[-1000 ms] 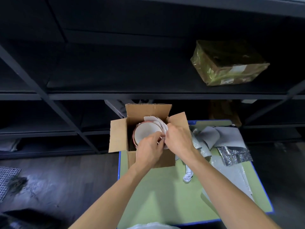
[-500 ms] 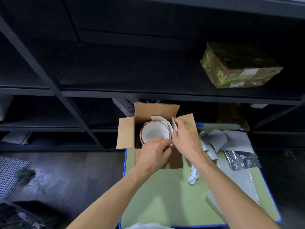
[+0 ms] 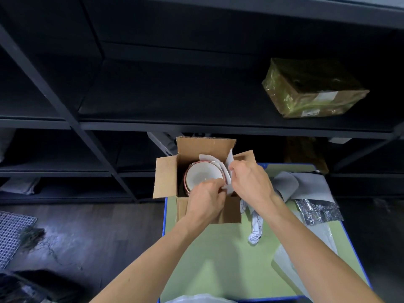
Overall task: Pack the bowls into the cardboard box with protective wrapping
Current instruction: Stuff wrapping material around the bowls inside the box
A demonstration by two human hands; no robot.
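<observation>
An open cardboard box [image 3: 166, 178] stands at the far left of the green table. Inside it lies a white bowl [image 3: 202, 175] with a reddish rim, with another rim showing beneath it. White wrapping sheets [image 3: 227, 171] stand between the bowl and the box's right wall. My left hand [image 3: 206, 199] pinches the sheets' lower edge at the bowl's near rim. My right hand [image 3: 251, 180] grips the same sheets from the right, over the right flap.
Loose grey and white wrapping sheets [image 3: 306, 184] and a silver foil bag [image 3: 319, 212] lie on the green table [image 3: 218, 259] to the right. A crumpled paper strip [image 3: 255, 228] sits beside the box. Dark shelves behind hold a taped parcel [image 3: 312, 88].
Both hands have stayed at the box's right side, handling the sheets beside the bowl. A sheet now stands up higher by the right flap. The view shifted slightly.
</observation>
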